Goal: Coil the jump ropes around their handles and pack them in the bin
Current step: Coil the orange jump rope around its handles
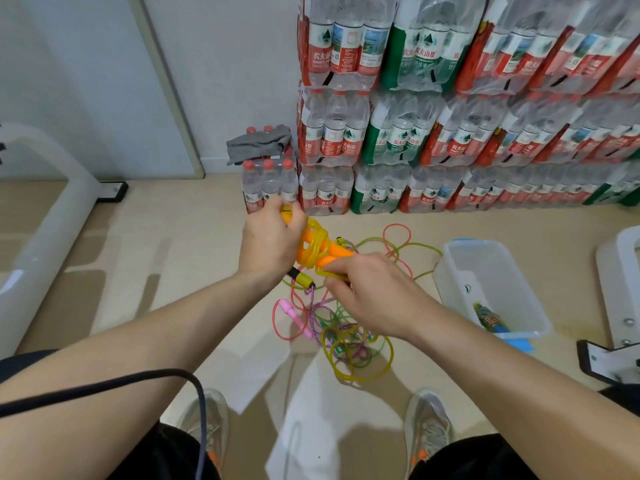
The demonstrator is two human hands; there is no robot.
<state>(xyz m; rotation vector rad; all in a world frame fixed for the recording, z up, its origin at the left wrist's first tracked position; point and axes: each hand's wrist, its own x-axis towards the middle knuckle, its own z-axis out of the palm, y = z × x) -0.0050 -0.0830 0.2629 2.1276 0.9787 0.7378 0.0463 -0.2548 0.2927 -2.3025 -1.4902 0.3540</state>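
My left hand (268, 239) grips a pair of orange jump rope handles (313, 249) with yellow rope wound round them. My right hand (372, 294) pinches the yellow rope at the handles' near end. Below them on the floor lies a tangle of loose ropes (346, 337), yellow, pink, green and purple, with a pink handle (294, 315) and a yellow and black handle (303, 278). The clear plastic bin (491, 282) stands on the floor to the right, with one coiled blue rope (490, 318) inside.
Shrink-wrapped packs of water bottles (450, 116) are stacked against the back wall. A white frame (45, 230) stands at left, another base (620, 289) at right. A black cable (138, 379) crosses my left forearm. My shoes (427, 424) are at the bottom.
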